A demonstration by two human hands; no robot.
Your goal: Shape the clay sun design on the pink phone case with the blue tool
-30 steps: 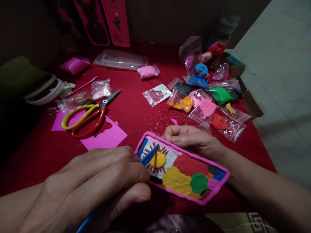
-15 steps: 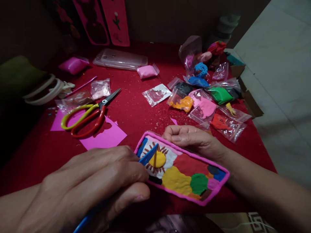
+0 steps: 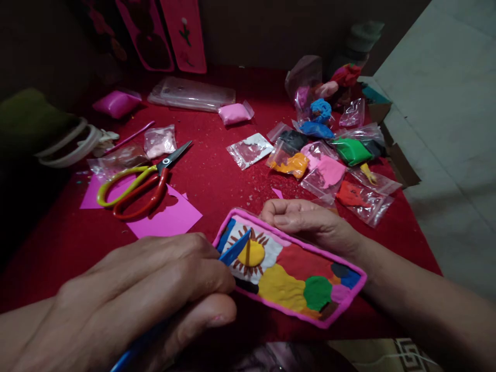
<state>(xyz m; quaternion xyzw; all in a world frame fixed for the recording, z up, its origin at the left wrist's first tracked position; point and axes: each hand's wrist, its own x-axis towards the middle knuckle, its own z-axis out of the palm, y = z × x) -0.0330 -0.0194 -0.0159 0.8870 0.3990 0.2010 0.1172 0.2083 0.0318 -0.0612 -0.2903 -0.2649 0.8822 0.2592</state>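
Note:
A blue pointed tool [image 3: 235, 249] is gripped between the thumb and fingers of my left hand [image 3: 155, 294]. Its tip lies over the yellow clay sun with brown rays, near the sun's upper edge. My right hand [image 3: 310, 222] has its fingers curled at the far edge of the clay-covered panel [image 3: 294, 263] and holds it tilted above the table. Pink clay borders the panel, with white, red, yellow, green and blue patches inside. Part of the panel's left end is hidden behind my left hand.
Scissors [image 3: 149, 181] lie on pink paper [image 3: 166, 214] at the left of the red table [image 3: 209, 170]. Clear phone cases [image 3: 194, 94] are at the back. Several clay bags, including a green one [image 3: 352, 151], crowd the right side.
My left hand and the blue tool have shifted very slightly left. The panel and my right hand look almost unmoved.

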